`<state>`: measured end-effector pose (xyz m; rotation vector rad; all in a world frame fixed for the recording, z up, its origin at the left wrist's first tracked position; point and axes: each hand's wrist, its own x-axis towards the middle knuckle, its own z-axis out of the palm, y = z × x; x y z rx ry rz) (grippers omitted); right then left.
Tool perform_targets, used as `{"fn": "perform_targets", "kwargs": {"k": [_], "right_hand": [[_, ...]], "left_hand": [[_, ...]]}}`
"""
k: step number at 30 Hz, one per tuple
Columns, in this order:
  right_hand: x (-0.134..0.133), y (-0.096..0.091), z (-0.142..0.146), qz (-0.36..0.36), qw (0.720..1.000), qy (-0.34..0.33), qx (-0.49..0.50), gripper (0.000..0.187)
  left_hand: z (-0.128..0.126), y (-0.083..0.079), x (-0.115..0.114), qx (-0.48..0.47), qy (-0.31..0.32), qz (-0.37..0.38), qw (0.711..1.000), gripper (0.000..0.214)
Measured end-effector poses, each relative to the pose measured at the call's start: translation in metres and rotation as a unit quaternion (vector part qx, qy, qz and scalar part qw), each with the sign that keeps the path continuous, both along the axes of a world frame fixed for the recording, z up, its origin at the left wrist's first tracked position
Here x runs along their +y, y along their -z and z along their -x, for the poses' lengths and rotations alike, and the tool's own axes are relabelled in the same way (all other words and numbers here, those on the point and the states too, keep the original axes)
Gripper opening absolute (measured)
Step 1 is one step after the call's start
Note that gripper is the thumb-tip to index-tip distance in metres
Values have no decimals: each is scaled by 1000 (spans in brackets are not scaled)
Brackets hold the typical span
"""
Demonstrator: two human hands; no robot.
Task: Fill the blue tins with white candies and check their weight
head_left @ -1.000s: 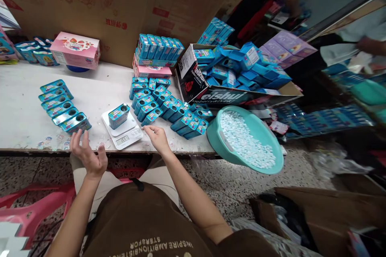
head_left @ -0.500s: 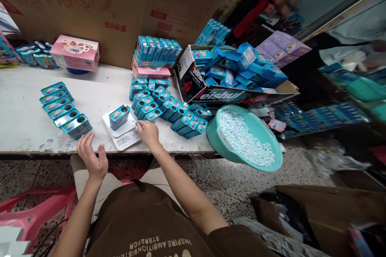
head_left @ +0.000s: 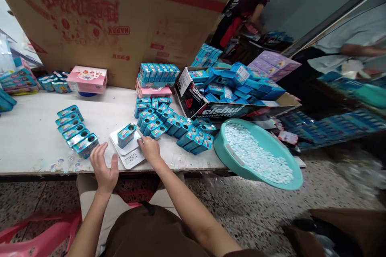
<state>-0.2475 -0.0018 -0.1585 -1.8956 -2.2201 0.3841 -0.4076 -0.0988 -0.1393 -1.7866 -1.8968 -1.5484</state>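
The tin (head_left: pixel 126 135) stands upright on the scale (head_left: pixel 132 158), long axis slanting away rightward, hole at the right end. The left hand (head_left: pixel 104 166) is spread; the right hand (head_left: pixel 150 150) bunches beside the scale, any pinch unclear.

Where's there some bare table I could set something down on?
The white table looks bare in two patches: left of the left-hand tin row, and behind the scale, between that row and the tin cluster. It's crowded from the cluster rightward to the black carton and teal basin.
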Motion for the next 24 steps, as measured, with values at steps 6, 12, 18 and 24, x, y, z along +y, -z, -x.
{"fn": "perform_targets", "kwargs": {"k": [6,12,18,24], "right_hand": [[5,2,5,-17,1000,2,1,31],[3,-1,4,-28,1000,1,8,32],[1,-41,-2,-132,980,-40,142,36],[24,-75,8,-92,974,-113,172,29]], "left_hand": [[-16,-42,60,126,75,35,989,46],[-21,-40,85,258,98,110,955,40],[-11,-31,71,264,88,107,954,41],[-2,-14,64,220,47,94,970,60]]}}
